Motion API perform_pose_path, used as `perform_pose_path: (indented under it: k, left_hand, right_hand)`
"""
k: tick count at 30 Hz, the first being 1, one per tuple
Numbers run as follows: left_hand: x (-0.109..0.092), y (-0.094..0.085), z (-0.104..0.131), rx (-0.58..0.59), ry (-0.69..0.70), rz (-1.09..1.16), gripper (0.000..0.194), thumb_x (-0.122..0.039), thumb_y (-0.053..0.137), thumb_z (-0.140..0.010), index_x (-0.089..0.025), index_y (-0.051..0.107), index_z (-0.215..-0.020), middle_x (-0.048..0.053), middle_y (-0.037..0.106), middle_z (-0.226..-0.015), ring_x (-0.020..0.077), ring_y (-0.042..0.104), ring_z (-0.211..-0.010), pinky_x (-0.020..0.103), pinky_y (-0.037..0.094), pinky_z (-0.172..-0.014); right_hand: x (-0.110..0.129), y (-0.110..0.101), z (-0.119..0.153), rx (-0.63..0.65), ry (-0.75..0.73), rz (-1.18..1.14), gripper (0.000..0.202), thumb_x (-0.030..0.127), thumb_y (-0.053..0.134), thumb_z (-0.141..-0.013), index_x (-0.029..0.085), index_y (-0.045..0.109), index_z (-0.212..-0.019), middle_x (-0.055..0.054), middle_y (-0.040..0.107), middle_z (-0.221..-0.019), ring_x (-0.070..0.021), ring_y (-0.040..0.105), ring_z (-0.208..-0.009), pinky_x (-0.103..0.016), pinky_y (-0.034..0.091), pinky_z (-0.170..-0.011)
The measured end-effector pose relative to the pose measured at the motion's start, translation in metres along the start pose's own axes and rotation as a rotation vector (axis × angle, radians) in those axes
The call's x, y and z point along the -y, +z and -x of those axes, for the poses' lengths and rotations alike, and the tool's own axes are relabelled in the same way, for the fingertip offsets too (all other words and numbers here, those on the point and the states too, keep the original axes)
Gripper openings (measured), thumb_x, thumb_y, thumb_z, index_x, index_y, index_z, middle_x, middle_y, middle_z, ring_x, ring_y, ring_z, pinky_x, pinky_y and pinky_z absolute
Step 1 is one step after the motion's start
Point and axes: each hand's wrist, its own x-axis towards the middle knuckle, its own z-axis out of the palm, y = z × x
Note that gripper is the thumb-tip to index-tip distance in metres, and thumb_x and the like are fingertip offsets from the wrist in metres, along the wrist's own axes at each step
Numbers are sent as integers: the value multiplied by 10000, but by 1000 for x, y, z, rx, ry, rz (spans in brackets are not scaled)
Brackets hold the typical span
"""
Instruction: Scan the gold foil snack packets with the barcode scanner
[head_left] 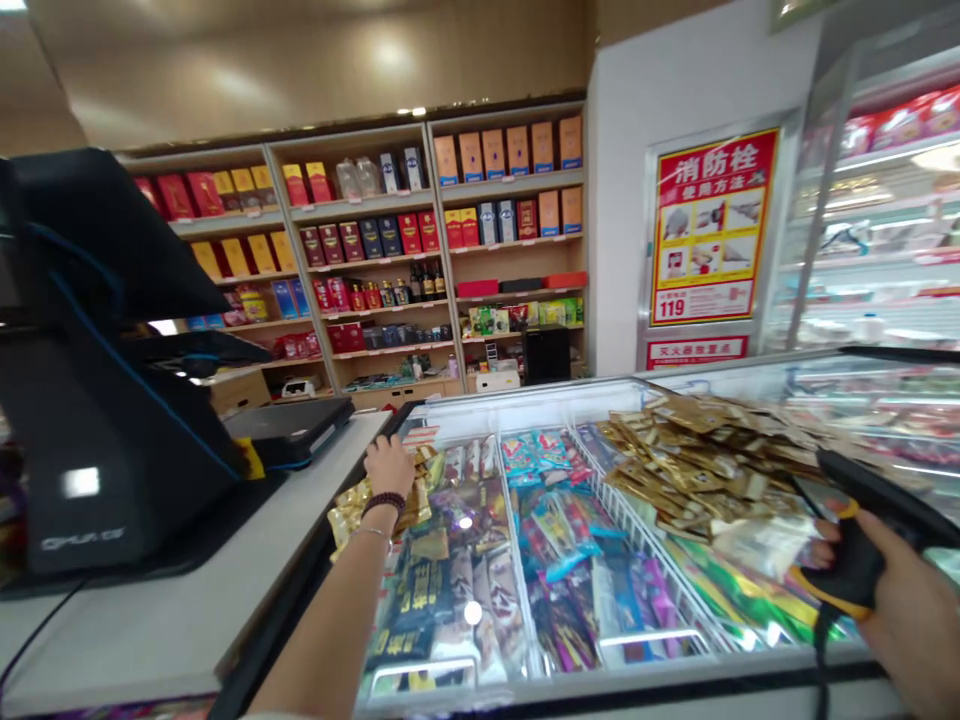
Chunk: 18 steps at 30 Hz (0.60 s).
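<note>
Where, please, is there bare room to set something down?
The counter is bare between register and freezer, and the glass lid looks free between the left hand and the big gold pile. It is crowded under that hand and across the pile.

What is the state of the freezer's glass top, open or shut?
It looks shut: the glass top reflects lights, and gold packets lie on it.

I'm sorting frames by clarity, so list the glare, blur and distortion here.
Head view: round glare spots on the freezer's glass cover, a pale reflection on the black terminal, soft highlights on the gold wall panel; the right hand and handheld scanner look slightly soft; wall shelves slant, likely lens stretch; the far-right display is partly washed out.
</note>
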Motion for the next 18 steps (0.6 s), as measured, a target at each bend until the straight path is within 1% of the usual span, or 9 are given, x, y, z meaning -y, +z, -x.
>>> perform_pose_path:
  k: [3,4,6,9,11,13,14,16,18]
  left_hand:
    - [-60,5,2,38,189,133,289,-216,647,-999,-175,713,-1277,233,706,-1425,427,622,-1392,500,452,-1185]
    - [-86,10,6,55,258,272,299,-212,671,-991,-147,717,-1279,268,706,-1413,445,620,-1401,521,422,-1216]
    - [-142,21,18,94,346,376,293,-267,692,-1001,-150,722,-1268,261,724,-1397,413,653,-1387,470,432,-1221]
    - [-226,42,46,180,440,505,307,-416,795,-947,-198,749,-1158,206,794,-1274,369,743,-1276,407,493,-1172]
    - [-273,55,68,325,416,692,373,-522,865,-864,-209,748,-1031,220,822,-1203,418,744,-1296,443,504,-1174]
    - [-306,66,89,502,367,817,416,-587,912,-784,-236,726,-908,222,841,-1159,456,727,-1338,464,519,-1165]
    - [-317,70,97,575,332,869,425,-589,937,-746,-246,712,-858,222,848,-1131,472,719,-1352,477,523,-1165]
    - [-329,77,110,658,267,954,422,-539,984,-685,-253,695,-794,225,854,-1074,498,712,-1358,517,517,-1177]
    - [-330,83,116,659,238,1026,389,-475,998,-672,-250,704,-792,214,857,-1046,497,722,-1341,557,509,-1189]
  right_hand:
    - [5,6,14,-29,114,-129,389,419,938,-544,260,705,-812,-4,527,-704,-128,463,-523,-308,423,-425]
    - [5,7,17,-32,131,-149,413,411,948,-530,254,702,-823,9,533,-689,-119,458,-517,-286,424,-421]
    - [2,9,20,-26,140,-176,494,408,977,-483,248,688,-849,37,547,-655,-107,456,-504,-247,417,-414]
    - [-3,10,20,-12,106,-158,608,465,1010,-440,235,681,-898,63,570,-622,-98,474,-488,-214,398,-404]
    - [-5,11,20,4,72,-135,650,523,1014,-458,224,684,-932,70,581,-613,-95,485,-478,-207,405,-402]
    - [-6,11,20,12,35,-128,678,568,1014,-477,217,678,-949,75,583,-608,-94,492,-471,-205,411,-402]
    - [-5,12,21,10,19,-127,690,583,1014,-477,215,673,-950,77,583,-607,-96,497,-470,-207,412,-403]
    - [-5,12,22,0,3,-118,701,600,1013,-482,216,668,-956,79,584,-611,-104,510,-473,-218,418,-411]
    - [-5,12,22,7,-1,-104,690,610,1007,-506,223,657,-957,80,584,-620,-110,520,-482,-226,425,-425]
